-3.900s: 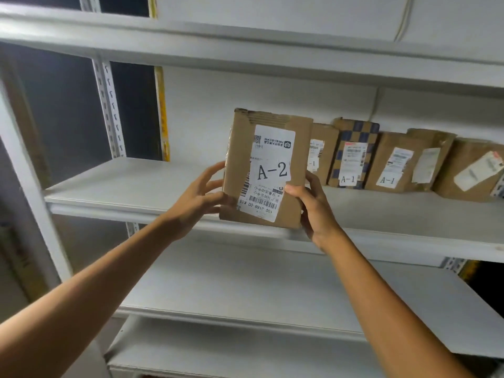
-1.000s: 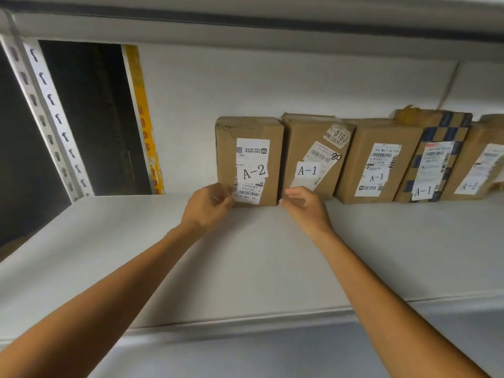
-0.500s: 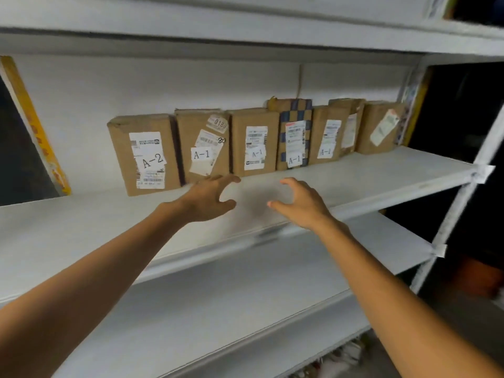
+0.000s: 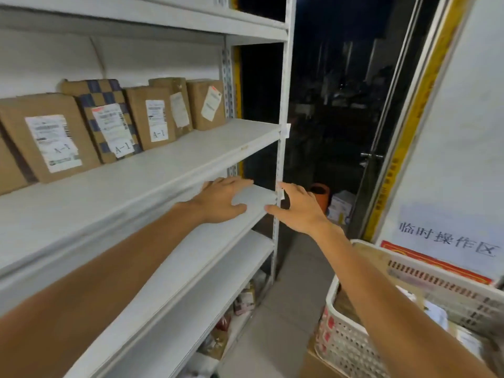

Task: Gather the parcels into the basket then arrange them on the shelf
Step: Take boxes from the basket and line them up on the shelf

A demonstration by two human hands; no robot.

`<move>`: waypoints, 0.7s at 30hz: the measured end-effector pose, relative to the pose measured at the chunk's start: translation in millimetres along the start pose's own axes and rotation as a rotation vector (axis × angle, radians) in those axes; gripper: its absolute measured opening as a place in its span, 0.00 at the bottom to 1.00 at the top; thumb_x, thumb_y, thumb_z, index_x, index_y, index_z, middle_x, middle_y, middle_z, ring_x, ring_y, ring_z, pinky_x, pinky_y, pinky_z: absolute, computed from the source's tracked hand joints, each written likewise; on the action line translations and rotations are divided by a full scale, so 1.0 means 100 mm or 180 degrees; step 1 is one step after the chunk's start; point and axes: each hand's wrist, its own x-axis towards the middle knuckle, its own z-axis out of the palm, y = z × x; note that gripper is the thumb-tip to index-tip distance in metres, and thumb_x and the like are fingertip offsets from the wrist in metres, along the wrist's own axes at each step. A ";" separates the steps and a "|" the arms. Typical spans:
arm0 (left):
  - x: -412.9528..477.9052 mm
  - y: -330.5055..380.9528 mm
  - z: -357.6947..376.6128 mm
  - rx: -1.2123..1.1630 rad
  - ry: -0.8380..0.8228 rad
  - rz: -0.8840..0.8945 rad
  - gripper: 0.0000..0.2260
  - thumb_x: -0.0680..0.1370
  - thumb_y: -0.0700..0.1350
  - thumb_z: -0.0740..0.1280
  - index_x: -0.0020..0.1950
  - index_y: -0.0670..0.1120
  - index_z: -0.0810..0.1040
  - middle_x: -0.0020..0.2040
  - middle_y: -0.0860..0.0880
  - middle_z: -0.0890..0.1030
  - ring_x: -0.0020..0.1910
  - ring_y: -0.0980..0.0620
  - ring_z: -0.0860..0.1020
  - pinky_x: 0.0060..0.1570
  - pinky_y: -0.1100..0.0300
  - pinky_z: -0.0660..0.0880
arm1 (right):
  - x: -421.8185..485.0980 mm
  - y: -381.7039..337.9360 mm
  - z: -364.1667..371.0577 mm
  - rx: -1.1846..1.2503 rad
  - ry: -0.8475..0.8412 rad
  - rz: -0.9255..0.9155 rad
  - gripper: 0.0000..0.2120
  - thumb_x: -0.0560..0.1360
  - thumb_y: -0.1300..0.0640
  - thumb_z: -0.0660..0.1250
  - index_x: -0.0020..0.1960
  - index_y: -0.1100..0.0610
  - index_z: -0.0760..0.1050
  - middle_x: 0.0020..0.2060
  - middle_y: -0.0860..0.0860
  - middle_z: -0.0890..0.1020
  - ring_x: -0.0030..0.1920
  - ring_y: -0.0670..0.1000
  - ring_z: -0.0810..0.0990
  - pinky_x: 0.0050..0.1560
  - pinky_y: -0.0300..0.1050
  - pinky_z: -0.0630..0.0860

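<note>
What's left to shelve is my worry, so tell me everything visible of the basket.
The basket is white plastic, with walls of small holes, a band of slots under the rim and red marks at its near corner. It stands upright at lower right, beside the shelf, apparently on a brown box; the frame cuts it off. Blurred brown and white parcels lie inside. Neither the left hand nor the right hand touches it.

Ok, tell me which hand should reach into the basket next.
Probably right. The right hand, open and empty, is nearer the basket at lower right; the left hand, also empty, is over the shelf.
</note>
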 end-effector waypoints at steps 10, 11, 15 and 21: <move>0.96 1.38 1.30 0.0567 -0.0838 0.1266 0.29 0.80 0.57 0.57 0.78 0.58 0.47 0.80 0.48 0.47 0.77 0.44 0.49 0.73 0.44 0.49 | -0.73 1.63 -0.17 -0.0505 0.0078 0.1619 0.41 0.74 0.30 0.60 0.79 0.40 0.46 0.80 0.50 0.44 0.79 0.61 0.44 0.76 0.63 0.50; 1.01 1.51 1.44 0.0653 -0.0876 0.1440 0.29 0.81 0.57 0.56 0.78 0.57 0.47 0.80 0.48 0.48 0.77 0.43 0.50 0.73 0.45 0.50 | -0.84 1.76 -0.17 -0.0515 0.0103 0.1750 0.40 0.74 0.30 0.61 0.79 0.40 0.47 0.80 0.51 0.46 0.79 0.61 0.45 0.76 0.63 0.50; 1.14 2.04 1.91 0.0636 -0.1025 0.1994 0.30 0.80 0.56 0.57 0.79 0.56 0.47 0.79 0.46 0.51 0.76 0.42 0.52 0.73 0.44 0.51 | -1.23 2.25 -0.17 -0.0531 0.0189 0.2275 0.41 0.74 0.31 0.61 0.80 0.42 0.48 0.80 0.53 0.50 0.79 0.61 0.50 0.76 0.62 0.54; 1.24 2.70 2.46 0.0541 -0.1247 0.2496 0.29 0.80 0.57 0.56 0.79 0.56 0.49 0.79 0.46 0.51 0.76 0.42 0.51 0.73 0.45 0.47 | -1.76 2.84 -0.20 -0.0434 0.0253 0.2885 0.40 0.75 0.31 0.59 0.80 0.42 0.46 0.80 0.54 0.47 0.79 0.62 0.49 0.76 0.63 0.53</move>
